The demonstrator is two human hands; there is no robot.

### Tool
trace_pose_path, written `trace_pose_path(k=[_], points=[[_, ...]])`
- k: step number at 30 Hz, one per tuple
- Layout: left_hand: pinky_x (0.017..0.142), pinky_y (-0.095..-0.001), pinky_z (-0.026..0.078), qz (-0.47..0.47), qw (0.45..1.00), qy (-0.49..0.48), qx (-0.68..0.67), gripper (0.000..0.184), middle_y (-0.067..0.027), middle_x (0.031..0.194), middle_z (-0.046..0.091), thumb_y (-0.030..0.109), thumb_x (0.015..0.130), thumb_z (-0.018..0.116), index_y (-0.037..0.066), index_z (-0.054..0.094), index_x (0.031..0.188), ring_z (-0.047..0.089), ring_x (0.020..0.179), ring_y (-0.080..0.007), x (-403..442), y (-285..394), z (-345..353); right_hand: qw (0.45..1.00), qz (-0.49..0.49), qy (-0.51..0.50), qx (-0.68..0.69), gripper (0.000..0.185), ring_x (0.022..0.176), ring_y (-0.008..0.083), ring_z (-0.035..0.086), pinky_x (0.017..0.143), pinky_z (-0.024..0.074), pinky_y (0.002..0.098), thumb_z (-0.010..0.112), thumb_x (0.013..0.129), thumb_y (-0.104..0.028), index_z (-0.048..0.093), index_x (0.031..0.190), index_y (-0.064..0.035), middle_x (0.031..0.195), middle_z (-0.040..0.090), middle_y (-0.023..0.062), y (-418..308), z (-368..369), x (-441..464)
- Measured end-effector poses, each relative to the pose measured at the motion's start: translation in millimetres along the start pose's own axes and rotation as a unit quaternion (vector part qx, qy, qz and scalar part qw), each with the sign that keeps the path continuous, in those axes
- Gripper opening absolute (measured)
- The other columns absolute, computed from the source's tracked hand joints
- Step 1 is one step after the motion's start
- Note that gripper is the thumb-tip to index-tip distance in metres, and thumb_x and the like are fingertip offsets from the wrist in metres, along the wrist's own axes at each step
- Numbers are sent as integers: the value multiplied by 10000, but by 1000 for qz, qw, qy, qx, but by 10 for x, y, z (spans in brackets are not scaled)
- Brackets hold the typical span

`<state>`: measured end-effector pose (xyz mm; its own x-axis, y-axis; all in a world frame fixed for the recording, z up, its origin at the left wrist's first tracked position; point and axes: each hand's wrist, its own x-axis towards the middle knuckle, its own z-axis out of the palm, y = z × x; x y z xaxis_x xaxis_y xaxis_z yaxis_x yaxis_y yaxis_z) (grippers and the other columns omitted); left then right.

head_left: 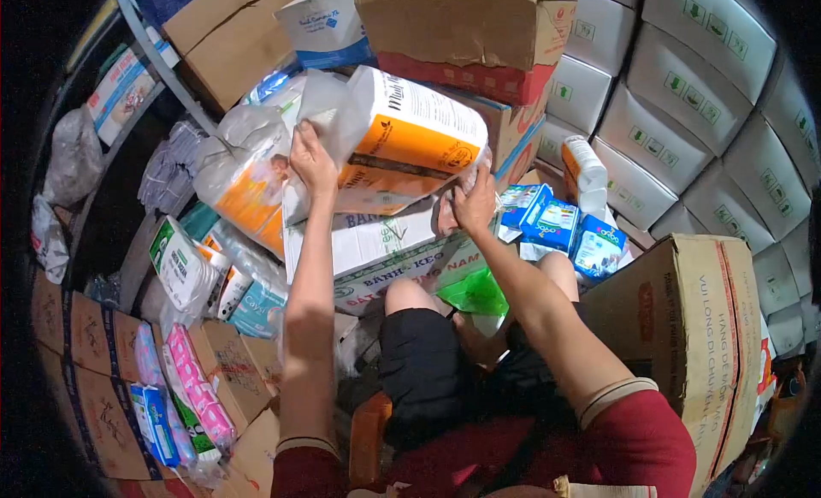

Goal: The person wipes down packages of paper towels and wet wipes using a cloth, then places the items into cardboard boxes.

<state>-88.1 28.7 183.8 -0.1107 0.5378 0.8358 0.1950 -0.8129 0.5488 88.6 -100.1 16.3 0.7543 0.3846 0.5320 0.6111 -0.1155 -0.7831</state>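
An orange-and-white wrapped pack of paper rolls (419,130) lies tilted above a white printed carton (393,275) in front of my knees. My left hand (314,163) is closed on the loose clear plastic at the pack's left end. At its lower right corner, my right hand (473,198) grips the pack, with the fingertips partly hidden. Another orange-and-white pack in clear plastic (256,190) rests just left of my left hand. Several blue packets (549,224) lie to the right of my right hand, beside a white-and-orange roll pack (586,173).
White cartons (684,104) are stacked along the right. A large brown box (705,344) stands by my right elbow, and an open cardboard box (462,27) sits at the back. A metal shelf frame (162,62), pink packs (198,382) and brown boxes (107,387) are at left.
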Motion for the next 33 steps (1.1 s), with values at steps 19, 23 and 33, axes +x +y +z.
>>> trace_pose_path(k=[19,23,33], points=[[592,-423,417,-109,987,-51,111,340,-212,680,562,341,893,437,51,593,808,561,651,-355,93,-167,224,944,-224,-193,150,502,969,170,512,870,394,285,590,808,-334,486,1169,-1,1058,567,92,-1611,-384,1301],[582,-446,408,-51,995,-34,80,414,-206,636,553,393,901,397,39,563,766,541,622,-394,78,-227,263,935,-105,-241,238,433,906,136,528,825,398,252,549,837,-355,567,1077,5,1002,598,61,-1616,-286,1511],[539,-447,394,-29,998,-20,59,482,-200,592,531,417,910,377,23,514,670,529,600,-404,64,-126,394,966,52,-188,173,622,1013,307,540,871,377,344,478,772,-494,543,1081,42,1041,581,241,-728,-328,1570]])
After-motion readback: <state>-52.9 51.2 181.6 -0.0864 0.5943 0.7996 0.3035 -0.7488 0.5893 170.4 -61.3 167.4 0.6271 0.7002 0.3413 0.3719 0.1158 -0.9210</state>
